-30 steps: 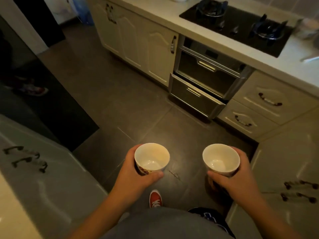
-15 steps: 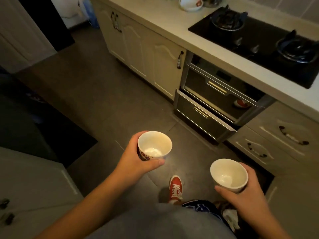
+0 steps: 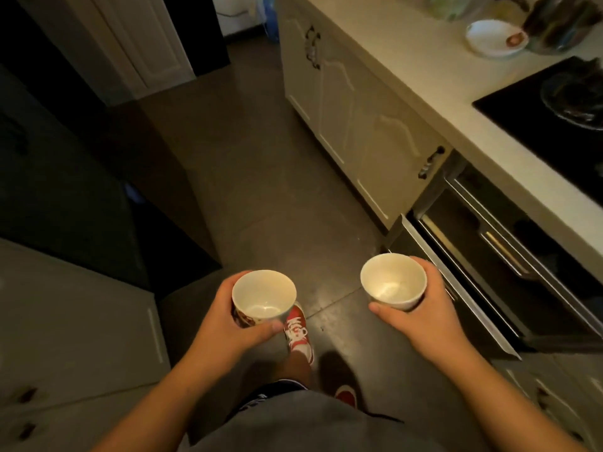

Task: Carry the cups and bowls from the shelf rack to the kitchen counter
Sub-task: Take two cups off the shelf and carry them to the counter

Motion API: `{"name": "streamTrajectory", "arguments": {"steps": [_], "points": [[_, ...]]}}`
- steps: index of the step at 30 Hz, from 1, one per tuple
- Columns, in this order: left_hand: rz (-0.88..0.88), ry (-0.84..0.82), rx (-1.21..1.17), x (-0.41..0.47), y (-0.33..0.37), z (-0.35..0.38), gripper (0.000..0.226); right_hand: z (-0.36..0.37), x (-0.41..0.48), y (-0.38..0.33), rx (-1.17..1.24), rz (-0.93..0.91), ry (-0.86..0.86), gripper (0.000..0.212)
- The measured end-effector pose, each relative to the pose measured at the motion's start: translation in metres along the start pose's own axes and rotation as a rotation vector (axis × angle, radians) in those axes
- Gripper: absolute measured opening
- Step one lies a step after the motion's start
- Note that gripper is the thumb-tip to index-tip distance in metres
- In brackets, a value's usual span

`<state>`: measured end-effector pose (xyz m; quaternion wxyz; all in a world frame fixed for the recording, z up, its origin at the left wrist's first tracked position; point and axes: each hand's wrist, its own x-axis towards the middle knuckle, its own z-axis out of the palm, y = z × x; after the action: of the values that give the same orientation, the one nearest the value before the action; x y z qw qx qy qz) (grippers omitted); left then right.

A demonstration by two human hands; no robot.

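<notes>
My left hand (image 3: 225,324) grips a white cup with a brown pattern on its side (image 3: 263,298), held upright over the dark floor. In my right hand (image 3: 424,316) is a plain white cup (image 3: 393,280), also upright and empty. The pale kitchen counter (image 3: 421,70) runs along the right side, above cream cabinet doors. A white bowl (image 3: 496,39) rests on the counter at the far right top. The shelf rack is not in view.
A black hob (image 3: 551,122) is set in the counter at right, with an oven and its partly open drawer (image 3: 456,282) below. Grey cabinets (image 3: 65,321) and a dark appliance stand at left. Floor between them leads to a white door (image 3: 140,44).
The view has swung left along the aisle; counter and hob slid to the right. My right hand rose level with the left. A red shoe has stepped forward.
</notes>
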<state>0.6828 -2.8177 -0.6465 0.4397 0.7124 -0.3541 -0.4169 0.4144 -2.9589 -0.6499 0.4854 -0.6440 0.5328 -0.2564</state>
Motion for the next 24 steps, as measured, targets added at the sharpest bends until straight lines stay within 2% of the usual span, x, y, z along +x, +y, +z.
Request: {"name": "streamTrajectory", "arguments": {"steps": [7, 12, 19, 24], "points": [[-0.034, 0.061, -0.058, 0.121, 0.007, -0.047, 0.079, 0.042, 0.124, -0.040, -0.032, -0.024, -0.034, 0.089], [-0.007, 0.026, -0.078, 0.200, 0.032, -0.067, 0.079, 0.039, 0.179, -0.060, -0.031, -0.003, -0.004, 0.087], [0.010, -0.007, -0.149, 0.320, 0.071, -0.067, 0.078, 0.030, 0.258, -0.066, -0.023, 0.051, 0.013, 0.084], [0.039, -0.028, -0.102, 0.409, 0.103, -0.061, 0.081, 0.029, 0.340, -0.065, 0.023, 0.104, 0.006, 0.086]]}}
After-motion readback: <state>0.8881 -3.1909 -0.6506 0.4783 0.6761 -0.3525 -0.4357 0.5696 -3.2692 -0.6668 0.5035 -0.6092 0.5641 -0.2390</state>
